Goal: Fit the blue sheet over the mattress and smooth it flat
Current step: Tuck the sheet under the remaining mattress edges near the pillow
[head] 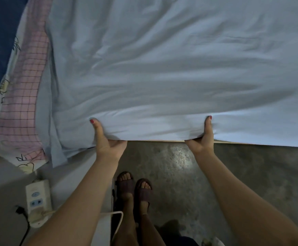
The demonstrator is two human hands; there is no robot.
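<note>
The pale blue sheet (162,68) lies wrinkled over the bed and fills most of the head view. Its near edge hangs just past the side of the bed. My left hand (107,139) grips that edge left of centre, thumb on top and fingers tucked under the fabric. My right hand (202,137) holds the same edge further right in the same way. The mattress itself is hidden under the sheet; only a thin light strip of bed edge (155,141) shows between my hands.
A pink checked pillow (24,103) lies at the left end of the bed. A white power strip (38,201) with a cable sits on a white surface at lower left. My sandalled feet (135,189) stand on the grey floor (233,174).
</note>
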